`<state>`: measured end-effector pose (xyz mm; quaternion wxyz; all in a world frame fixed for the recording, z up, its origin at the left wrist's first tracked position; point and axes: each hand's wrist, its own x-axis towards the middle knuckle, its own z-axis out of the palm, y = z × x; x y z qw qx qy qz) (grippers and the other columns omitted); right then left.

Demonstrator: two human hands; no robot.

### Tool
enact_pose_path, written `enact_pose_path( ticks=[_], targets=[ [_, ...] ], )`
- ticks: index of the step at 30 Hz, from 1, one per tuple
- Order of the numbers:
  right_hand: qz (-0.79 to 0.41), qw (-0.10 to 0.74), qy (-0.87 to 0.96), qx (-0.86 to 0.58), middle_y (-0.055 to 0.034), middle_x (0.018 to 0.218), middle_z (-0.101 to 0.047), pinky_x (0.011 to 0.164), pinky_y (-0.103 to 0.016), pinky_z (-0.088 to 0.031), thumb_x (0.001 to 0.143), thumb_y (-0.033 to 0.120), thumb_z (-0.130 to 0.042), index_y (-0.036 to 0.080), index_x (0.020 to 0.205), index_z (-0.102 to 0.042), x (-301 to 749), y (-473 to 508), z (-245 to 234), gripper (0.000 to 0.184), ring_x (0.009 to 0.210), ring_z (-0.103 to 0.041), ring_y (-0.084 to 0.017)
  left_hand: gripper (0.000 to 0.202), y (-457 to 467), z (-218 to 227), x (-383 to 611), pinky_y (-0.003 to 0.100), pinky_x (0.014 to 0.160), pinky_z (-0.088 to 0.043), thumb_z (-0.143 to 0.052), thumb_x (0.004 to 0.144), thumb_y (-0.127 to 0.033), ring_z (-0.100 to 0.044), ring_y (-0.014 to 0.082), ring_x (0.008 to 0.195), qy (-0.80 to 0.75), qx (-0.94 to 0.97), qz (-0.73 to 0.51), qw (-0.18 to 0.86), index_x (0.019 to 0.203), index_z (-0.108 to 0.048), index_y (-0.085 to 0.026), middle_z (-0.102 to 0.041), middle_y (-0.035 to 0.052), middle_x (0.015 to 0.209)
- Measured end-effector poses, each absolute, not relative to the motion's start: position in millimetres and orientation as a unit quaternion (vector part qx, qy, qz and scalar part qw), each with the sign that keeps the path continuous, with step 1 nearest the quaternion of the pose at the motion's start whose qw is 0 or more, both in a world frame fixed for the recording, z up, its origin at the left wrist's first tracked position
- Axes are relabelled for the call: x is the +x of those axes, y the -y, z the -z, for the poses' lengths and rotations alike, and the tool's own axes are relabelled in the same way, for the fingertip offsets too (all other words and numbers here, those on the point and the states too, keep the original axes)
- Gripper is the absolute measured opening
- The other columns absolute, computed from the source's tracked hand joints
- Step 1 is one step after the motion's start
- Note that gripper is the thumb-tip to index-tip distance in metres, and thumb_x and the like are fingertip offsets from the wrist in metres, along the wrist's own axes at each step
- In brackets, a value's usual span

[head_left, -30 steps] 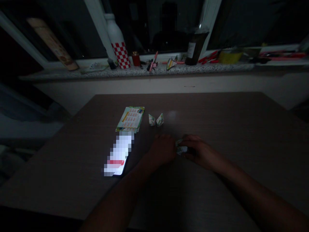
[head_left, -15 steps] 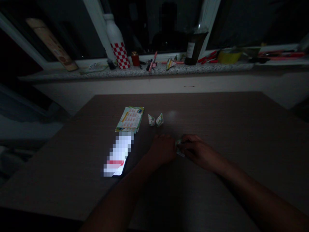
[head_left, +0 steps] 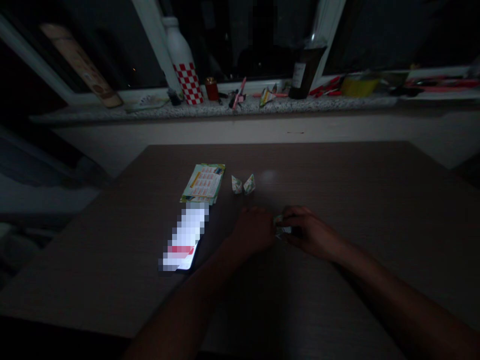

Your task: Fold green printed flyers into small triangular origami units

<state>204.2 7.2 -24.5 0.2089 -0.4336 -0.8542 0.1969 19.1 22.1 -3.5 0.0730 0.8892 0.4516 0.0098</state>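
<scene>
A small piece of printed paper [head_left: 284, 230] lies low over the table between my two hands, partly hidden by the fingers. My right hand [head_left: 305, 227] holds it from the right, thumb below and fingers above. On its left side, my left hand [head_left: 255, 227] is curled against it, with the fingertips out of sight. Beyond my hands stand two small folded paper pieces, a left one [head_left: 236, 185] and a right one [head_left: 249, 184], side by side with a narrow gap. The scene is dim, so the folds in the held paper are hard to make out.
A lit phone [head_left: 183, 240] with a blurred screen lies left of my hands on the wooden table [head_left: 356, 180]. Behind it is a stack of printed cards [head_left: 204, 182]. The windowsill [head_left: 150, 114] carries a checkered bottle [head_left: 187, 80], a dark bottle [head_left: 302, 77], pens and a yellow roll [head_left: 360, 86].
My right hand's fingers have shifted slightly, with thumb and fingers further apart, and more of the paper shows between them. My left hand stays nearly still. The whole view has moved a little.
</scene>
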Motion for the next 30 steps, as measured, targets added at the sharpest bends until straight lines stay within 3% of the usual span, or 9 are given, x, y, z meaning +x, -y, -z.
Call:
enact_pose_path(
  ticks=[13,30],
  targets=[
    [-0.21,0.21,0.847,-0.44,-0.0059,0.101,-0.063,0.089,-0.041,-0.045,0.074,0.018,-0.067,0.027,0.104,-0.069,204.9,-5.7,24.4,0.031,0.098,-0.058,-0.023,0.024,-21.9,1.4,19.4,0.043,0.082,-0.043,-0.042,0.087,-0.028,-0.059,0.0268,0.093,-0.459,0.885,-0.002,0.081,0.09,-0.061,-0.015,-0.064,0.0112,0.097],
    [-0.159,0.232,0.822,-0.496,-0.0054,0.094,-0.065,0.084,-0.039,-0.045,0.075,0.023,-0.067,0.026,0.092,-0.072,194.0,-1.7,28.7,0.018,0.093,-0.058,-0.023,0.025,-21.1,-1.5,23.2,0.042,0.085,-0.042,-0.043,0.087,-0.027,-0.06,0.0264,0.095,-0.472,0.877,0.011,0.094,0.091,-0.063,-0.015,-0.065,0.0119,0.098]
  ],
)
